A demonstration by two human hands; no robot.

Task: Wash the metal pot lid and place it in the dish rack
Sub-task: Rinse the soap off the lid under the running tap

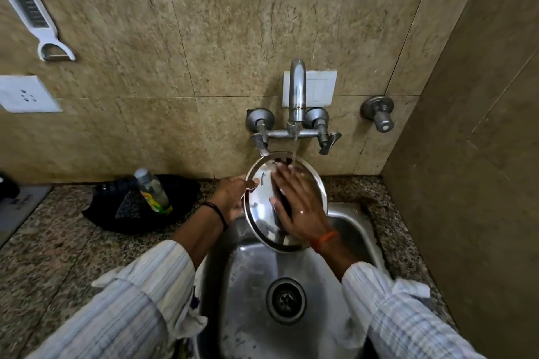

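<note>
- The right hand's fingers (284,181) are spread flat and pressed on the shiny face of the metal pot lid (262,207), in the middle of the frame. I think they lie flat like this so they can rub a big part of it at once.
- Something dark sits under the right hand (297,207). It may be the lid's knob or a scrubber. I cannot tell which.
- The left hand's fingers (250,183) pinch the left edge of the lid, thumb in front and the rest hidden behind. This grip keeps the lid from slipping while the other hand rubs.
- The lid is held up and tilted over the back of the sink (250,285), its top edge just under the tap (297,96). Water (294,151) runs down onto the top of the lid and the fingertips. The tilt likely lets the water run off into the sink.
- The lid's top edge is very close to the left tap handle (261,144), so there is little room to lift it there.
- Below the lid the sink is open down to the drain (285,300), so there is room to lower it.
- On the table (58,242) to the left, a bottle (151,189) rests on a dark cloth (140,207), near the left wrist.
- The wall closes in the right side of the frame.
- No dish rack is in view, so the washing seems only partly done.
</note>
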